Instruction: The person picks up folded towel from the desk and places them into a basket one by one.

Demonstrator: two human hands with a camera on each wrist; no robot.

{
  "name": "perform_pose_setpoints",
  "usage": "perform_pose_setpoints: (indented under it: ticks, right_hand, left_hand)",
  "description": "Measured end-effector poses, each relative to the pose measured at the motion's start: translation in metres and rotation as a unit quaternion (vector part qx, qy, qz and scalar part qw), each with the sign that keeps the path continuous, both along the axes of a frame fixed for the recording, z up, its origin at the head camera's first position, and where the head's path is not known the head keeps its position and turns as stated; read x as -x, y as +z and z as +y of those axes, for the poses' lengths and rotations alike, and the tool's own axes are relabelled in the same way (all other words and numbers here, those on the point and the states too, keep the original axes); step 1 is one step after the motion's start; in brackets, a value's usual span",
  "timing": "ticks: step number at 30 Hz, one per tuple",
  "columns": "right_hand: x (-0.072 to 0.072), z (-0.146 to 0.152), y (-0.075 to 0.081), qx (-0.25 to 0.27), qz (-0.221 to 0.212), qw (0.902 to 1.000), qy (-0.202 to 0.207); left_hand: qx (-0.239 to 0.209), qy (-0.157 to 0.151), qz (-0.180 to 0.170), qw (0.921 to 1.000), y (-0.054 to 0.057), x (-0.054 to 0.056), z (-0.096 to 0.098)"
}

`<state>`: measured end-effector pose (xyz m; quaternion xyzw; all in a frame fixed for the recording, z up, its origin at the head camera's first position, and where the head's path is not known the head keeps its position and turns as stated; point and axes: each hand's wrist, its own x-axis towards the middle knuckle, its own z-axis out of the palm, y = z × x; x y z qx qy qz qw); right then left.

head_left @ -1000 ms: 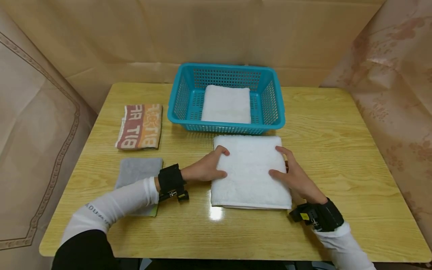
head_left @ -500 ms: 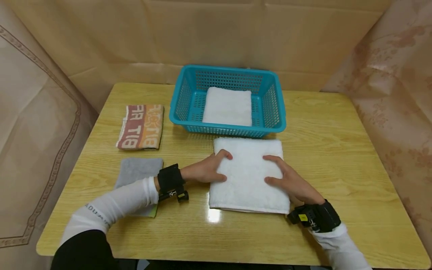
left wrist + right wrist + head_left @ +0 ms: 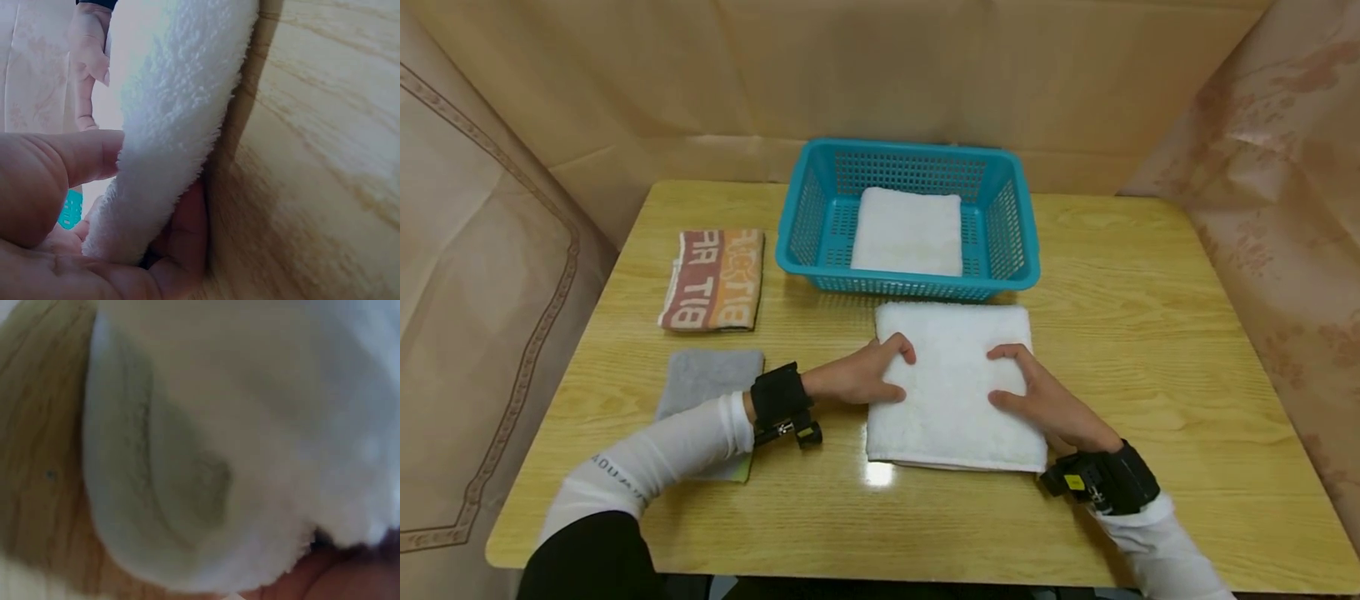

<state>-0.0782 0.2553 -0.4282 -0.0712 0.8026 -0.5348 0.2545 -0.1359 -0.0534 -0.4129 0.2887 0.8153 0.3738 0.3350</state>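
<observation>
A folded white towel (image 3: 951, 408) lies on the table in front of the basket. My left hand (image 3: 859, 375) grips its left edge. In the left wrist view the thumb lies on top of the thick fluffy towel edge (image 3: 181, 106) and other fingers curl beneath it. From the right, my right hand (image 3: 1060, 408) holds the opposite side, thumb and index finger on the top face. The right wrist view is filled by the blurred towel folds (image 3: 250, 437), with a bit of a finger (image 3: 356, 575) at the lower right; most right fingers are hidden.
A blue plastic basket (image 3: 910, 283) with a smaller folded white towel (image 3: 907, 233) inside stands at the back. On the left lie a folded red-and-orange patterned towel (image 3: 713, 279) and a grey cloth (image 3: 711, 375), partly under my left forearm. The wooden table (image 3: 1150, 333) extends rightward.
My right hand has shifted left, so its thumb and index finger reach further onto the white towel. The left hand stays at the left edge; the view has shifted slightly.
</observation>
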Motion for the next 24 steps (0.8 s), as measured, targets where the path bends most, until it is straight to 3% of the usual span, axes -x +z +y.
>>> perform_pose_setpoints:
  ticks: [13, 24]
  right_hand:
    - [-0.0034, -0.0029, 0.0042, -0.022, 0.058, 0.9981, 0.003]
    - [-0.0038, -0.0036, 0.0035, -0.016, 0.05, 0.9986, 0.001]
  left_hand:
    - [0.015, -0.029, -0.002, 0.9995, -0.0019, 0.0016, 0.0002]
    - [0.009, -0.041, -0.001, 0.9991, -0.001, 0.0015, -0.0016]
